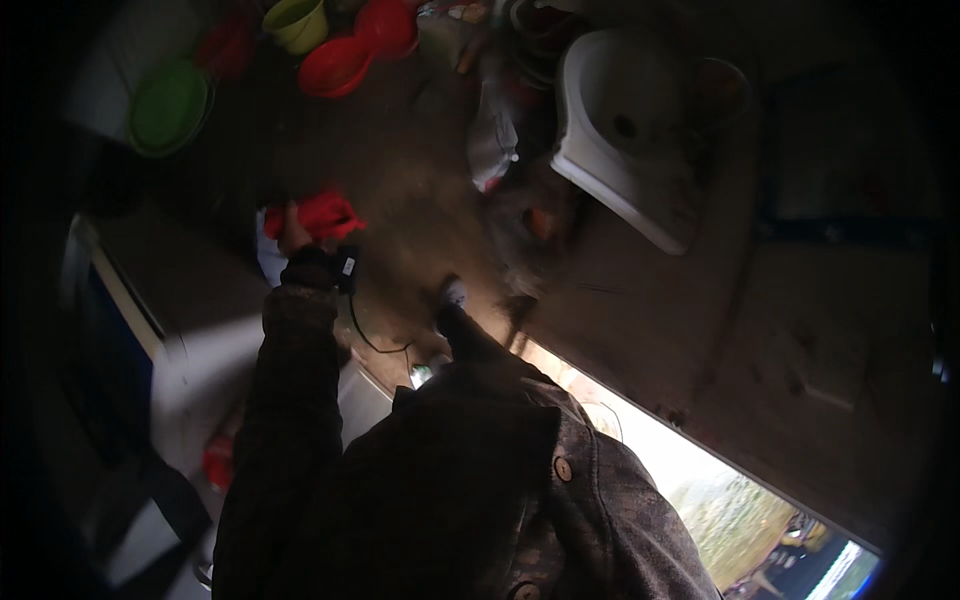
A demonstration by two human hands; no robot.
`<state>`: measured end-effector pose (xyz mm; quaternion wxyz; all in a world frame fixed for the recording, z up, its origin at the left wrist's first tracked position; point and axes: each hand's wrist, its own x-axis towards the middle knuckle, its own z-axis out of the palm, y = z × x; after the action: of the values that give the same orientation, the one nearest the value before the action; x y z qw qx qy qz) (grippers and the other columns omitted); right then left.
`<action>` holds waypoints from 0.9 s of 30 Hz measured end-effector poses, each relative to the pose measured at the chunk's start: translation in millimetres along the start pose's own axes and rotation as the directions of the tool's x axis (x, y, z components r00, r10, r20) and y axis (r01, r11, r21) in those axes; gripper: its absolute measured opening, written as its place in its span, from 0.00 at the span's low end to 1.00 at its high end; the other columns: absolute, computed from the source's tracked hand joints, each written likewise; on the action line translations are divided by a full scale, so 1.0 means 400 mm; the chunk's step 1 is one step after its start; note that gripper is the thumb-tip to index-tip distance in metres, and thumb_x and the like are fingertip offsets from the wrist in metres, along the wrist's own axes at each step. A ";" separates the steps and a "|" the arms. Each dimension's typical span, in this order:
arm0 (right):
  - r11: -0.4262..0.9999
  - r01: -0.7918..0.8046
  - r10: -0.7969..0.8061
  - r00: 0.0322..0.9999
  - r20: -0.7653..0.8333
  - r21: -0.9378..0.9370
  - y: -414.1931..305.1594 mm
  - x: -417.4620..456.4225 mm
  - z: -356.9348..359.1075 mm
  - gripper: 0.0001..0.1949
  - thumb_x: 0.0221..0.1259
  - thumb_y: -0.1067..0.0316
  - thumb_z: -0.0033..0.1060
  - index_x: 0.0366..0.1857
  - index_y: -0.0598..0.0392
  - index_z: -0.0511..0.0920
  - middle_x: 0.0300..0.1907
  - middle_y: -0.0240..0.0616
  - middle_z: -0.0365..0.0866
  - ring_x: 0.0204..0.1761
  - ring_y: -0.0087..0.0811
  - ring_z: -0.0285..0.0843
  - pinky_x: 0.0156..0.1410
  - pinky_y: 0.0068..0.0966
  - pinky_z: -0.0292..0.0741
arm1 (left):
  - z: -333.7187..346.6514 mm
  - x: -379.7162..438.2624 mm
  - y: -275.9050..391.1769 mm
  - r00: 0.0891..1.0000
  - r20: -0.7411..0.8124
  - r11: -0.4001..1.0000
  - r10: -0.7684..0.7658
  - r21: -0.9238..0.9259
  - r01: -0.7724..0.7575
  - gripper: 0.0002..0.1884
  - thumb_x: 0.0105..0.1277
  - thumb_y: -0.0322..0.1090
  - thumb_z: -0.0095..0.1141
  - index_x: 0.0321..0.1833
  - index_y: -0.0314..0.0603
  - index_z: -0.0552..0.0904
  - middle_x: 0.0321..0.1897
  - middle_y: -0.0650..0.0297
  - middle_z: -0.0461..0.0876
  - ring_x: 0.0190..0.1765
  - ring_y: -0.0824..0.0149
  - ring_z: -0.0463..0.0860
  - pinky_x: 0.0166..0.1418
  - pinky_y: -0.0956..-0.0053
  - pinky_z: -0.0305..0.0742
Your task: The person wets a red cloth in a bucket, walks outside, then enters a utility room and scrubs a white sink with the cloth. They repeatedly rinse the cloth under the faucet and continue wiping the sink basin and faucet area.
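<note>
My left hand (295, 232) reaches forward on the left, with its fingers around a bright red, crumpled item (328, 217) that looks like cloth or a plastic bag. Below the hand, something white (268, 251) is partly hidden by it. A small black device (347, 268) sits at the left wrist, and a thin black cable (364, 334) runs down from it. My right hand is out of view. Dim light and blur hide the finer details of the red item.
A green basin (169, 107), a yellow bucket (297, 26) and red basins (330, 69) stand at the far side. A white ceramic washbasin (592, 169) is at the upper right. A pale cabinet-like surface (214, 360) lies left of my arm. Daylight enters through an opening (675, 450).
</note>
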<state>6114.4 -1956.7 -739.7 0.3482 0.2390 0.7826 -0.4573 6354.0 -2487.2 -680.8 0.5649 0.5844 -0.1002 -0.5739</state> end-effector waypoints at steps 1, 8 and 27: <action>1.000 -0.013 0.013 1.000 -0.022 0.009 -0.014 -0.001 0.003 0.34 0.61 0.31 0.34 0.07 0.50 0.66 0.07 0.30 0.63 0.08 0.27 0.58 0.15 0.26 0.58 | 0.031 0.036 0.000 1.000 0.009 0.999 0.028 0.035 -0.029 0.26 0.54 0.49 0.63 0.52 0.44 0.75 0.43 0.60 0.81 0.42 0.58 0.82 0.39 0.58 0.80; 0.992 -0.084 0.095 0.989 -0.117 0.092 -0.067 -0.031 0.223 0.33 0.61 0.32 0.35 0.07 0.49 0.65 0.06 0.30 0.63 0.08 0.26 0.58 0.15 0.26 0.57 | 0.185 0.305 0.077 0.978 0.188 0.995 -0.095 0.051 0.086 0.23 0.57 0.43 0.60 0.55 0.45 0.75 0.39 0.60 0.82 0.33 0.61 0.81 0.35 0.65 0.79; 0.999 -0.033 0.044 0.955 -0.293 0.043 -0.180 -0.118 0.704 0.33 0.62 0.33 0.36 0.06 0.48 0.64 0.06 0.29 0.61 0.08 0.24 0.56 0.15 0.25 0.56 | 0.557 0.886 0.462 0.970 0.237 0.999 0.047 -0.029 -0.041 0.24 0.59 0.40 0.60 0.57 0.37 0.72 0.49 0.56 0.78 0.45 0.58 0.81 0.47 0.64 0.79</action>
<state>6187.0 -2241.6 -759.5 0.2322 0.3262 0.8120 -0.4246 6391.2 -2943.3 -669.0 0.5684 0.5022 -0.1731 -0.6283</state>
